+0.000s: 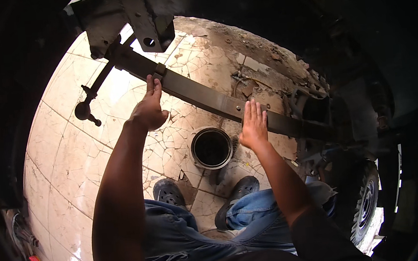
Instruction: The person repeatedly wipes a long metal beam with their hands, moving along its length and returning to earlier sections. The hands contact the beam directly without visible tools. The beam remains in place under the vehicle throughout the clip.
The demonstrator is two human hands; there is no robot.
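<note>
A long dark leaf spring [200, 92] runs slantwise across the view, from a bracket [149, 39] at the upper left toward the lower right. My left hand [150, 108] lies against its near edge, fingers stretched out just beside a small metal clip [160, 69]. Farther right, my right hand [255, 125] rests flat on the spring with its fingers together and extended, next to a small round bolt head [239, 108]. Neither hand is wrapped round anything. The spring's right end fades into shadow.
Between my shoes stands an open round can [213, 167] with a dark inside. A rod with a ball-shaped end [83, 110] hangs at the left. Cracked tiles [61, 148] cover the floor, with rubble [257, 51] beyond. A tyre [367, 201] stands at the lower right.
</note>
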